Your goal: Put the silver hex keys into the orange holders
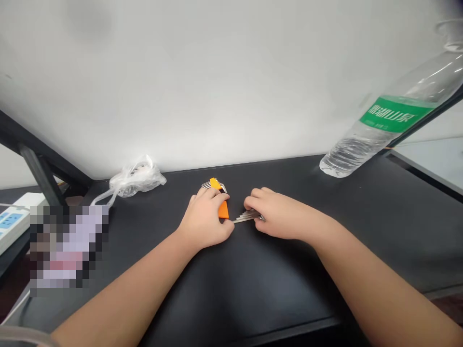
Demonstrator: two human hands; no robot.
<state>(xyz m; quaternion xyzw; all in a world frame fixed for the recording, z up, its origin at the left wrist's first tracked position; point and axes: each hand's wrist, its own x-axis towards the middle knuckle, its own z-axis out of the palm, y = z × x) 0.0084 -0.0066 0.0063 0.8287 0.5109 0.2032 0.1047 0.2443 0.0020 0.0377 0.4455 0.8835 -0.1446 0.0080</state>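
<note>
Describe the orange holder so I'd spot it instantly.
On the black tabletop before the pale wall, look near the middle for the left hand. The orange hex-key holder is in its grip, metal tips poking out at the far end. Its colour sets it apart from the silver hex keys in the right hand.

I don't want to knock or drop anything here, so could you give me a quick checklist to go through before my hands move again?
1. Left hand on the orange holder: ok, its fingers lie over it.
2. Right hand on the loose metal rods: ok, they are bunched in its fingers.
3. Rod tips apart from the left thumb: cannot tell; one ends right by it.
4. Whole rod bunch in plain sight: not ok, the right fingers cover part of it.
5. Bottle away from both hands: ok, it is off to the right.
6. Plastic bag away from both hands: ok, it lies at the back left.
</note>
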